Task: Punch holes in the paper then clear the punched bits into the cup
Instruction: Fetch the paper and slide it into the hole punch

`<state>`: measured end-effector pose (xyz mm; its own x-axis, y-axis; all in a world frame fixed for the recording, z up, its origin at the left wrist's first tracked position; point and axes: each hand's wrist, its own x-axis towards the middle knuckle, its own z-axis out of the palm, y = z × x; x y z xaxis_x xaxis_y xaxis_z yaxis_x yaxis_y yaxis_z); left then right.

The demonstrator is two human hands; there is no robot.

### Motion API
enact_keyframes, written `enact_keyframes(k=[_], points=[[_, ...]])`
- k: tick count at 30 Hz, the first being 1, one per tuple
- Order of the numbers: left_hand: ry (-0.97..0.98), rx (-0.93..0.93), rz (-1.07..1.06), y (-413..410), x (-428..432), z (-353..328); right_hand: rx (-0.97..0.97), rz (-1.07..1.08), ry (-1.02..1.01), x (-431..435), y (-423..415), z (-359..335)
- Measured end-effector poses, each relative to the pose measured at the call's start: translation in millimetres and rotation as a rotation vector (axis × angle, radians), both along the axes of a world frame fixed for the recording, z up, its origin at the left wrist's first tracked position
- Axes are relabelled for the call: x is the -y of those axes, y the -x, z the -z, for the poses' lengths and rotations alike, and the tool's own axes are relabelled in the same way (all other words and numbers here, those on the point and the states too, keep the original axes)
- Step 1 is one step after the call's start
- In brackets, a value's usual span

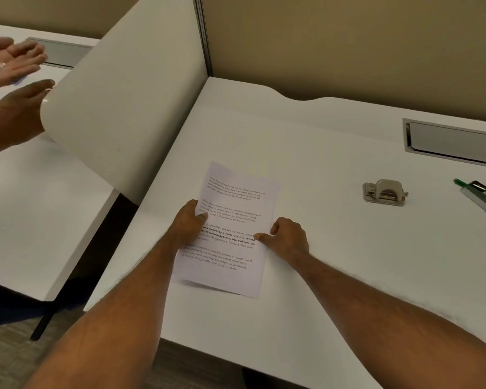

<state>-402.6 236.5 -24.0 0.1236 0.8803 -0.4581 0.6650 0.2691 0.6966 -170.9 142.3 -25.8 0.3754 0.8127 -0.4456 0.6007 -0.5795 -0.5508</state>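
A printed sheet of paper (230,220) lies slightly lifted over the white desk (320,262), its near edge casting a shadow. My left hand (187,223) grips its left edge, thumb on top. At the paper's right edge, my right hand (285,237) pinches it with the thumb pressed on the text. A metal hole punch (385,192) sits on the desk to the right, apart from both hands. No cup is in view.
Green and purple pens with a clip (481,197) lie at the far right. A metal cable slot (452,143) is set in the desk behind the punch. A white divider panel (124,94) stands at left; beyond it another person's hands (11,80) hover over a neighbouring desk.
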Motion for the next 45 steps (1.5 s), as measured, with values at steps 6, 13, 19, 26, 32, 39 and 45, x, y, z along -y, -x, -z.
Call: enact_keyframes(k=[6,13,19,26,32,39,45], points=[[0.03,0.141,-0.081,9,4,8,-0.379,0.293,-0.219,12,-13,6],[0.06,0.243,-0.135,9,14,5,-0.613,0.345,-0.116,4,-16,-10],[0.08,0.297,-0.103,-12,26,-3,-0.926,0.339,-0.033,12,-16,-17],[0.076,0.358,-0.064,-39,42,-9,-0.932,0.524,-0.19,35,-36,-18],[0.056,0.378,-0.027,-67,56,-18,-0.939,0.544,-0.201,54,-63,-27],[0.086,0.413,0.022,-109,73,-25,-0.708,0.471,-0.277,72,-91,-37],[0.154,0.515,0.046,-136,75,-28,-0.752,0.447,-0.274,85,-120,-46]])
